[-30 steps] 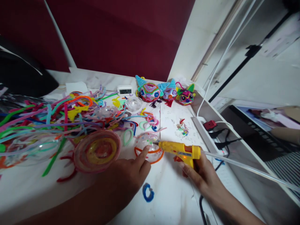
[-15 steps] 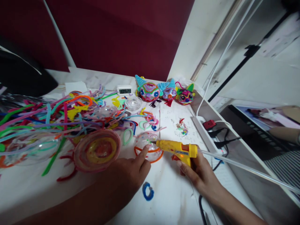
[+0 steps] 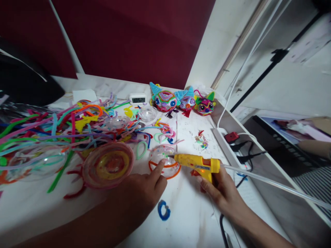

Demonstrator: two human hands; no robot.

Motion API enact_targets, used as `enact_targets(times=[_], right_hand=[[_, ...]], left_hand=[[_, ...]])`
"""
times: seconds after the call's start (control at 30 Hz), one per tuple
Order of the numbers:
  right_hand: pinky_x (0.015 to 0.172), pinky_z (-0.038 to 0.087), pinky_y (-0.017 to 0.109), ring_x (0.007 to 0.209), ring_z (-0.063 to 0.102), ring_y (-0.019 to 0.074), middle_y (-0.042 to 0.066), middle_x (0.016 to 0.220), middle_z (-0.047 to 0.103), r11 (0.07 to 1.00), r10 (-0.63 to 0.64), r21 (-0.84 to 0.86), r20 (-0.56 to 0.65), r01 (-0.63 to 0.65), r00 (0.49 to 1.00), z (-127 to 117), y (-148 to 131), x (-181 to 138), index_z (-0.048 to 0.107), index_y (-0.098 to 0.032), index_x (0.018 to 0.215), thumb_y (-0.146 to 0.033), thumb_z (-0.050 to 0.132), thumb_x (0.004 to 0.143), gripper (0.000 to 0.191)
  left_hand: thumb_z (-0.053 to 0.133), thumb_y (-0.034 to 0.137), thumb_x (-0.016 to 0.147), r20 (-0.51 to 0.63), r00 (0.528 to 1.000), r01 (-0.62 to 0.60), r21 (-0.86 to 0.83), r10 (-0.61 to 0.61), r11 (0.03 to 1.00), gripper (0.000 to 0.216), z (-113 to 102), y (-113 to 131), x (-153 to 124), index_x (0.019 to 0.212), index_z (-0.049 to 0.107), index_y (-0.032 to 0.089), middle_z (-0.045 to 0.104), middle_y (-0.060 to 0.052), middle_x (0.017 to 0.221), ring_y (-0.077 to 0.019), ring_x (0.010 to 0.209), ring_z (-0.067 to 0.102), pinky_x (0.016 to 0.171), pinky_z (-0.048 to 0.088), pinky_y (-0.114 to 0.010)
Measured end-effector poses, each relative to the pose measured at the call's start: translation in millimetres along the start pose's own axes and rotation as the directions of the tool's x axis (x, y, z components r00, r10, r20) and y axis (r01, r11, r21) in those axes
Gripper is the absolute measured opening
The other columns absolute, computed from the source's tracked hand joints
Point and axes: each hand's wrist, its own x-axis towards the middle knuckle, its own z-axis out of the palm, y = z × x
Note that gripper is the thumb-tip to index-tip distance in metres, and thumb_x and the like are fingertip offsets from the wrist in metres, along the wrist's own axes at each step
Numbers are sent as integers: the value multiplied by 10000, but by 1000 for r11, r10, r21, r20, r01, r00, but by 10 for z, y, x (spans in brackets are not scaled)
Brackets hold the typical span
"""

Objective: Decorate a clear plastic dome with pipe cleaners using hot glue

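Note:
My right hand (image 3: 222,193) grips a yellow glue gun (image 3: 199,165) with a clear glue stick (image 3: 274,186) trailing out its back. The nozzle touches a clear half-dome (image 3: 162,159) ringed by an orange pipe cleaner (image 3: 165,175). My left hand (image 3: 143,189) lies beside the dome, most fingers curled under, the index finger stretched out and pressing on the dome's near rim. A pink and yellow coiled dome (image 3: 108,168) sits just left of that hand. A blue curled pipe-cleaner piece (image 3: 163,210) lies on the white table (image 3: 188,213) between my hands.
A heap of coloured pipe cleaners (image 3: 51,131) covers the left side. Three finished decorated heads (image 3: 184,101) stand by the back wall beside a small white clock (image 3: 137,99). A power strip (image 3: 227,144) with plugs and cables runs along the right edge.
The glue gun's nozzle shifted slightly left and back along the dome's rim. My left hand has kept its place on the dome.

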Motion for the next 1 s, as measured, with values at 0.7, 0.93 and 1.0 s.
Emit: enact_targets(times=[0.7,0.93,1.0], right_hand=[[536,471,252,641,584,148,13,815,582,999,26,37,13,-26,1000,-5,-17,-2,403,-240,1131,-393,513,940,269],[546,479,257,651,584,144,34,904,615,997,24,71,33,-26,999,29,8,10,396,-246,1148,-380,513,943,272],[558,480,264,669,587,152,42,920,620,998,22,62,33,-24,999,31,16,8,398,-245,1159,-383,521,939,288]], left_hand=[[433,35,866,28,998,-63,79,61,995,181,-20,-25,6,875,583,136,593,-207,1308,-107,436,546,393,380,-272],[458,31,847,36,998,-63,80,60,995,162,-28,-20,13,861,578,139,597,-200,1306,-105,422,539,388,379,-267],[466,33,844,29,998,-65,80,63,995,158,-23,-21,9,862,579,141,593,-199,1310,-108,421,537,384,380,-270]])
